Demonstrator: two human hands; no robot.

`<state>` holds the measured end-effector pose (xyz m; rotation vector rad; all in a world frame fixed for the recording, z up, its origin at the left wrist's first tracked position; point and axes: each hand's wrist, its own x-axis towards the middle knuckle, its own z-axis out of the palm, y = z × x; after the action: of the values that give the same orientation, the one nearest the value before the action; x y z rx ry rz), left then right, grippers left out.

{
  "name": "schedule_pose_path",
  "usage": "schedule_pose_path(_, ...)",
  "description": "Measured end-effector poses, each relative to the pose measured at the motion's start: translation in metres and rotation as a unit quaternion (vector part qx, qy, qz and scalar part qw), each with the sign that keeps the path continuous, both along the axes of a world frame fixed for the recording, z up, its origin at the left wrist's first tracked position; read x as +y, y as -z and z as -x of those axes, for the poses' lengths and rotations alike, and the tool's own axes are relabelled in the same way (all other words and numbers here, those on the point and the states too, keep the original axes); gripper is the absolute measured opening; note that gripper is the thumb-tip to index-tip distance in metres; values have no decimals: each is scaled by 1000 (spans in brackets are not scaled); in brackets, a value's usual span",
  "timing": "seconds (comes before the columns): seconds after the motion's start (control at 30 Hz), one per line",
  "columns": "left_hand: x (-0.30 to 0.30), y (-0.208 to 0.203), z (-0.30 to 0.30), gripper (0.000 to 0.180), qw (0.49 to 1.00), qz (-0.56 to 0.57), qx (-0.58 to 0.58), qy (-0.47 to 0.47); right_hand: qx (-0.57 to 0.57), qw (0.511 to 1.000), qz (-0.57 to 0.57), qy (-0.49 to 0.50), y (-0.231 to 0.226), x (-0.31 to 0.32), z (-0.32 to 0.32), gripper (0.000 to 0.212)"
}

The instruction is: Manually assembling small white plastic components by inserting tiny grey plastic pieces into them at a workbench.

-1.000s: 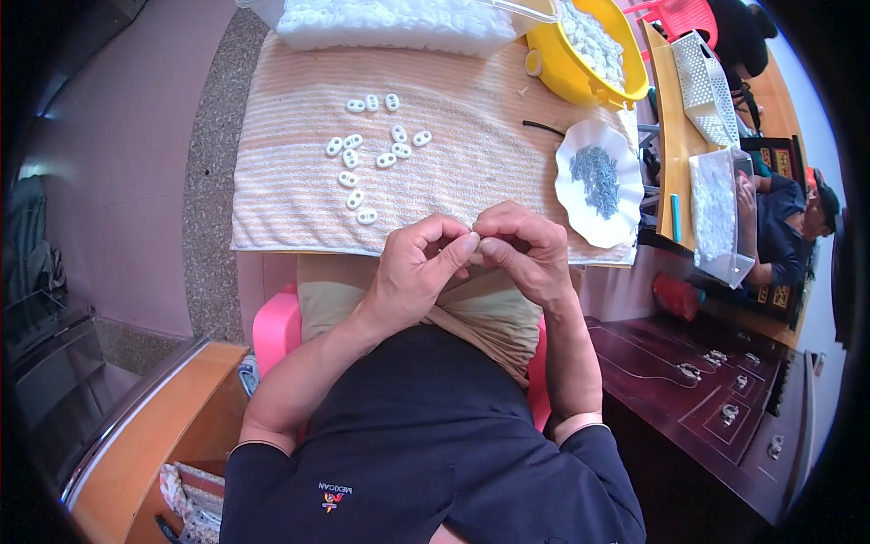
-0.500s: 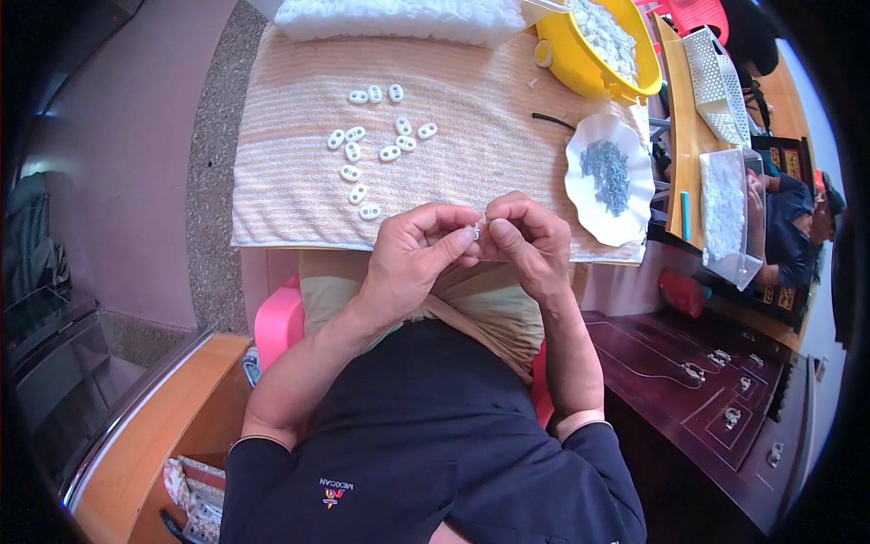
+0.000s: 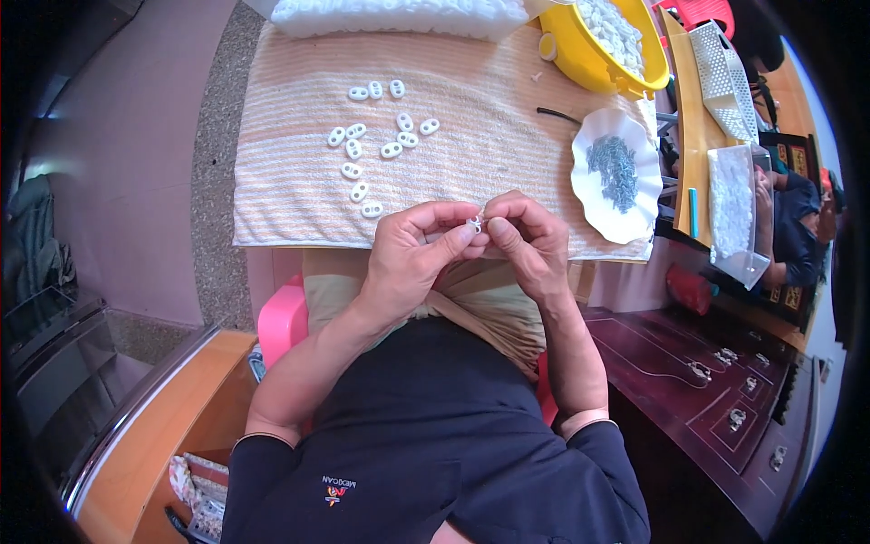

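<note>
My left hand (image 3: 421, 254) and my right hand (image 3: 527, 238) meet over the table's near edge. Between the thumb and forefinger of my left hand is a small white plastic piece (image 3: 475, 224), partly covered by the fingertips. My right thumb and forefinger pinch at its right side; whether they hold a separate small part cannot be made out. Beyond my left hand, several white oval pieces with two holes (image 3: 372, 210) lie scattered on the striped towel (image 3: 299, 181). A white wavy-rimmed dish (image 3: 594, 213) of small dark metal screws or pins (image 3: 616, 172) stands to the right.
A clear box of white pieces (image 3: 399, 16) and a yellow basin (image 3: 566, 59) of white parts stand at the back. A thin black rod (image 3: 557, 114) lies near the dish. Another person (image 3: 802, 213) sits at the far right by a clear bin (image 3: 732, 204).
The view has shifted slightly. My fingers have moved a little, so more of the small white piece shows between them. The oval pieces on the towel lie as before.
</note>
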<state>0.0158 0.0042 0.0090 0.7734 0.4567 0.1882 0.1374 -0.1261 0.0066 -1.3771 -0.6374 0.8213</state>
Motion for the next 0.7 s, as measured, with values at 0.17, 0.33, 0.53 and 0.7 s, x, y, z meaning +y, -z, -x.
schedule_pose_path(0.17, -1, 3, 0, 23, 1000, 1, -6, -17, 10, 1000, 12, 2, -2, 1, 1, 7)
schedule_pose_path(0.33, -1, 2, 0, 24, 1000, 18, 6, -19, -10, 1000, 17, -8, -4, 1, 0, 7)
schedule_pose_path(0.53, 1, 3, 0, 23, 1000, 16, 7, -9, -10, 1000, 19, -9, -1, 1, -1, 8)
schedule_pose_path(0.7, 0, 2, -1, 22, 1000, 19, 12, -11, 0, 1000, 14, -10, -2, 1, -1, 8)
